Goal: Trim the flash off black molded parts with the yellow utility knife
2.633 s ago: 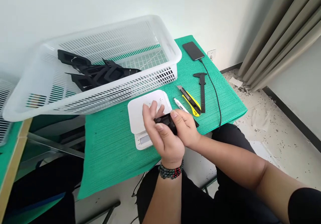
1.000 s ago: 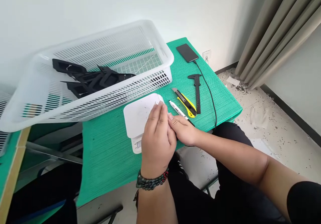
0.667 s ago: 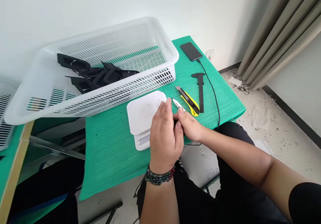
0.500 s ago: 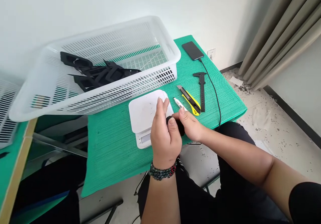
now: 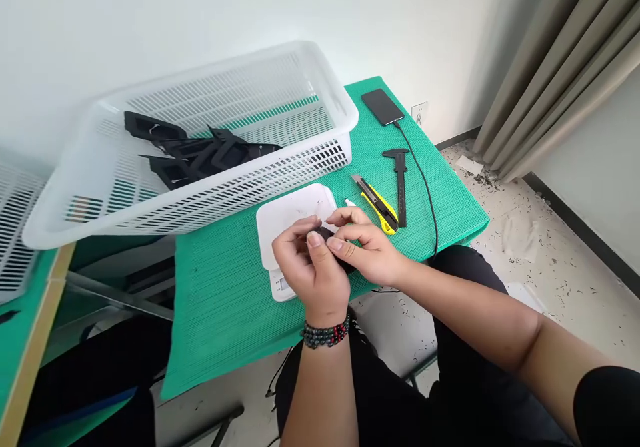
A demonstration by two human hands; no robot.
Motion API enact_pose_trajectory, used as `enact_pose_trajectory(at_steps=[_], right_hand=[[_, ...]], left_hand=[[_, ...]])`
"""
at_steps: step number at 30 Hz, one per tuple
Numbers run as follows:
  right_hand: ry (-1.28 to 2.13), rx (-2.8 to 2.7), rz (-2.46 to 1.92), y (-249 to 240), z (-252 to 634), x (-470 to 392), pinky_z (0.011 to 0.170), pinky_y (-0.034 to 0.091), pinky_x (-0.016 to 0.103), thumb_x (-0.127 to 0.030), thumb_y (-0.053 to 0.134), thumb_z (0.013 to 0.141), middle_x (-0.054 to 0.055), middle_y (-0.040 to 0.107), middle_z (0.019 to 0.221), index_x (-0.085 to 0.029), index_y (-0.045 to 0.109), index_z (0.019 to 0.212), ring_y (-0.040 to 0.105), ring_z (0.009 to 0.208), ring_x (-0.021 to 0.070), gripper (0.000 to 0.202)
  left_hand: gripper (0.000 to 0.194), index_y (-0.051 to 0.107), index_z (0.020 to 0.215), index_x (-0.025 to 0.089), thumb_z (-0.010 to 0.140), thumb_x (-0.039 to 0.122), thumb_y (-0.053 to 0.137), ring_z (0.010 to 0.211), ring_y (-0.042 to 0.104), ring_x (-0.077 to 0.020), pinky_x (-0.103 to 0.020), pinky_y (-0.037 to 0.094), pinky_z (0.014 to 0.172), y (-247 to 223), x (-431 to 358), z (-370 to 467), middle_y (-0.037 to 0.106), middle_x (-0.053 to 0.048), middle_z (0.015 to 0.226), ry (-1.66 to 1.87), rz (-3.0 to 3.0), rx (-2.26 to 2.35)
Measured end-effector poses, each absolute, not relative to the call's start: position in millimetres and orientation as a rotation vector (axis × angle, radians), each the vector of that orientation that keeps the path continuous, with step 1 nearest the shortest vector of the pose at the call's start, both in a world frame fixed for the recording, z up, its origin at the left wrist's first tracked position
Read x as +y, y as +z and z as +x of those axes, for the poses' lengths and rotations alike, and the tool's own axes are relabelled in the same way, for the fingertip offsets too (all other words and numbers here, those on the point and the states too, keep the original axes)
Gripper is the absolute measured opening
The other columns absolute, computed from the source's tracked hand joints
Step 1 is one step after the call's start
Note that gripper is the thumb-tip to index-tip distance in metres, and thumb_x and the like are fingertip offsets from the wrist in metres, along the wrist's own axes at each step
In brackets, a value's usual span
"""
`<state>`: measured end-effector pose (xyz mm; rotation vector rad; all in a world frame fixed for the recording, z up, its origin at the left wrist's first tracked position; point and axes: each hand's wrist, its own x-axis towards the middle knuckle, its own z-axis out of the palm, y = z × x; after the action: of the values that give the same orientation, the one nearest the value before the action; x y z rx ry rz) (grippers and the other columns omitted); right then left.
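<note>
Between my two hands is a small black piece (image 5: 326, 233), mostly covered by fingers, so its full shape is hidden. My left hand (image 5: 315, 267) curls around it from the left, thumb on top. My right hand (image 5: 367, 247) pinches its right side with thumb and fingers. Both hands are over the front right part of a white digital scale (image 5: 285, 210), whose display is largely covered. Just beyond my right hand lie a white marker (image 5: 349, 203), a yellow utility knife (image 5: 376, 203) with its blade out, and a black caliper (image 5: 401, 187).
A large white plastic basket (image 5: 240, 190) holding several black frame-like pieces (image 5: 200, 153) stands at the back left. A black phone (image 5: 382, 107) with a cable (image 5: 425, 183) lies at the far right of the green-covered table (image 5: 215, 327). Black scraps litter the floor.
My hands have shifted slightly left and drawn together on the black piece. My left fingers have bent inward from upright, and my right hand now covers more of the marker.
</note>
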<state>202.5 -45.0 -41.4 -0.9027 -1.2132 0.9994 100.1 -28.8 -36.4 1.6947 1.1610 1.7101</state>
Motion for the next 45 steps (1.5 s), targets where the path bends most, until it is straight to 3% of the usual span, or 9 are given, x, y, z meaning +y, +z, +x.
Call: enact_pose_trajectory(at_steps=[5,8,11,23,38,45], right_hand=[[1.024,-1.232,-0.833,-45.0,203.0,-43.0,0.110,0.044,0.041,-0.042,0.064,0.098,0.007,0.059,0.106,-0.021,0.069,0.074,0.057,0.116,0.0210,0.032],[1.001,-1.231,-0.841,-46.7,203.6,-41.8,0.108,0.046,0.040,-0.048,0.062,0.098,0.007,0.060,0.105,-0.021,0.071,0.077,0.058,0.114,0.0211,0.036],[0.976,-1.239,-0.852,-47.2,205.5,-40.7,0.107,0.047,0.040,-0.052,0.061,0.098,0.007,0.061,0.105,-0.021,0.071,0.076,0.059,0.112,0.0213,0.040],[0.823,-1.236,-0.983,-46.0,212.3,-40.6,0.109,0.046,0.040,-0.046,0.049,0.104,0.007,0.066,0.105,-0.022,0.069,0.082,0.061,0.111,0.0211,0.038],[0.803,-1.056,-1.034,-50.2,215.0,-29.0,0.104,0.048,0.038,-0.052,0.054,0.099,0.007,0.062,0.103,-0.023,0.061,0.071,0.060,0.109,0.0210,0.041],[0.778,-1.050,-1.075,-51.7,216.6,-29.3,0.105,0.047,0.037,-0.055,0.054,0.099,0.008,0.062,0.107,-0.022,0.064,0.072,0.059,0.111,0.0213,0.044]], left_hand=[[0.030,0.052,0.085,0.021,0.100,0.047,0.054,0.073,0.054,-0.0149,-0.032,0.051,0.072,-32.4,-31.6,104.0,0.053,0.000,0.081,1.722,1.737,1.363],[0.028,0.050,0.092,0.021,0.098,0.048,0.055,0.072,0.053,-0.0142,-0.030,0.049,0.069,-33.3,-32.3,107.2,0.051,0.001,0.083,1.759,1.713,1.379],[0.028,0.049,0.100,0.021,0.096,0.048,0.057,0.076,0.056,-0.0147,-0.030,0.049,0.069,-35.4,-32.1,108.7,0.052,0.000,0.087,1.788,1.717,1.371],[0.009,0.068,0.095,0.017,0.096,0.024,0.062,0.089,0.064,-0.0230,-0.039,0.052,0.083,-27.0,-32.6,100.0,0.072,-0.011,0.093,1.631,2.333,1.318],[0.011,0.074,0.100,0.014,0.093,0.019,0.067,0.097,0.067,-0.0247,-0.039,0.057,0.089,-22.3,-32.6,100.8,0.074,-0.014,0.101,1.529,2.421,1.216],[0.014,0.074,0.103,0.013,0.092,0.018,0.067,0.099,0.068,-0.0252,-0.039,0.057,0.090,-21.9,-33.9,97.5,0.073,-0.015,0.104,1.495,2.443,1.182]])
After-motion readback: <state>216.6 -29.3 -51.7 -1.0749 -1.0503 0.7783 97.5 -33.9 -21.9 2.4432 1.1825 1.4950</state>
